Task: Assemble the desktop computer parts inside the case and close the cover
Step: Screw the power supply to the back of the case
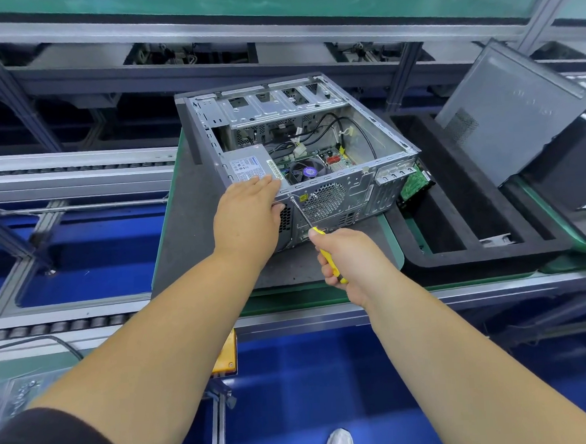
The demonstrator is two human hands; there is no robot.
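An open desktop case (375, 127) lies on its side on a grey mat (189, 235), rear panel towards me. Inside sit a grey power supply (247, 164), a fan (307, 173) and black cables. My left hand (250, 214) lies on the power supply's near edge with straight fingers, thumb down against the rear panel. My right hand (348, 256) grips a yellow-handled screwdriver (303, 214); its tip touches the rear panel near the top edge, beside the power supply. The grey side cover (514, 112) leans upright at the right.
A black foam tray (466, 225) lies right of the case, with a green circuit board (414, 185) at its near corner. Roller conveyor rails (69, 177) run along the left. A bag of screws (17, 396) sits at the lower left. A yellow box (226, 359) hangs below the bench edge.
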